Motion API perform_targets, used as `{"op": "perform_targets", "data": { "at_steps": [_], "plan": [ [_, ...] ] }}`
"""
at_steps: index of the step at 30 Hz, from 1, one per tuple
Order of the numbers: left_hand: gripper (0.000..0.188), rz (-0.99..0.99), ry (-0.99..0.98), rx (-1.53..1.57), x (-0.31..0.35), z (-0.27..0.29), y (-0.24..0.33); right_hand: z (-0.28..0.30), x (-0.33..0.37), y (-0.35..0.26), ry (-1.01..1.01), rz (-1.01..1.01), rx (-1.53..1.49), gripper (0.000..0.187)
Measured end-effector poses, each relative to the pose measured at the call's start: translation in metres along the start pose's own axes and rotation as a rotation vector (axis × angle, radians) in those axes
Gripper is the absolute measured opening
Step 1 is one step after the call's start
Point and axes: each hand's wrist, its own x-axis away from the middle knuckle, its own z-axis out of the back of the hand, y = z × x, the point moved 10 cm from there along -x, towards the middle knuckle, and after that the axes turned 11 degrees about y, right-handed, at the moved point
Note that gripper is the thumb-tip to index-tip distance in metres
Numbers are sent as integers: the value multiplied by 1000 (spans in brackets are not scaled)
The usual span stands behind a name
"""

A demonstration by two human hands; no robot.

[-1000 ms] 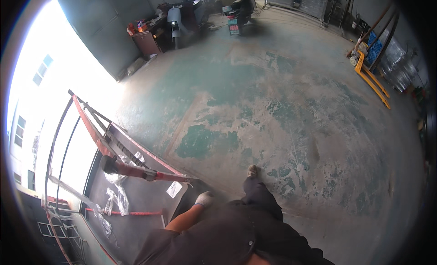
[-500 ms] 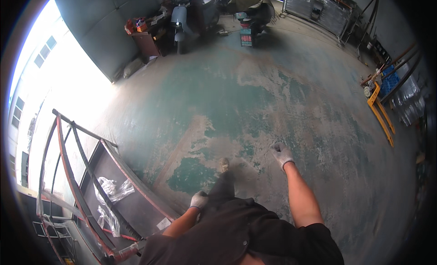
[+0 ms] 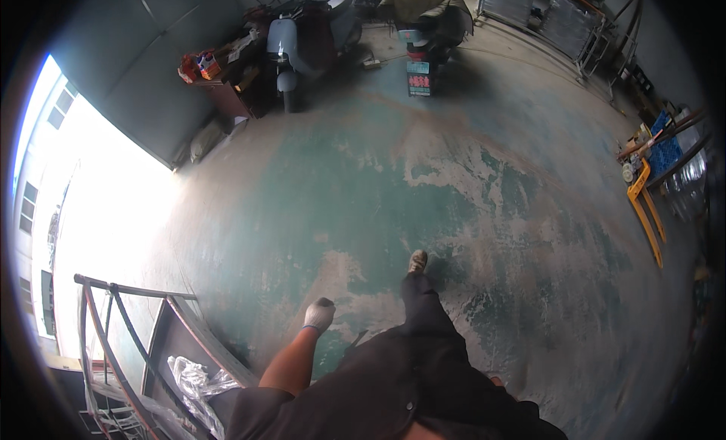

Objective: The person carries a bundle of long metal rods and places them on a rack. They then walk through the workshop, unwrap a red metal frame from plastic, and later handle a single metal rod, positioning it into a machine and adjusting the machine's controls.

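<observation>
Glove [image 3: 316,320] of whitish fabric covers the person's left hand [image 3: 321,313], its fingers seemingly curled; from where I stand, I can't tell whether they press together or pinch anything. Left of that hand, apart from it, stands a red-and-black metal-framed cart [image 3: 136,291], crumpled clear plastic film [image 3: 195,383] on its dark flat panel. Right of the hand, a brownish shoe [image 3: 417,261] shows over the patchy green floor [image 3: 302,213]. The right hand is hidden, its state impossible to tell.
</observation>
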Motion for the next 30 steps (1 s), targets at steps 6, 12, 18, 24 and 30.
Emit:
{"op": "perform_targets", "data": {
  "at_steps": [6, 12, 18, 24, 30],
  "plan": [
    [34, 27, -272, -377, -117, -49, 37, -77, 123, -281, 51, 90, 138, 50],
    [43, 65, -210, -228, -252, -7, 171, -172, 363, -752, 361, 1236, 247, 36],
    [33, 167, 28, 100, -427, 13, 245, -263, 654, -995, 174, 1439, 224, 37],
    [32, 163, 60, 149, -629, 21, 270, -334, 646, -1096, 201, 1371, 273, 38],
    [39, 13, -32, -105, -792, 136, 413, -329, 512, -1065, 126, 759, 397, 29]
  ]
}}
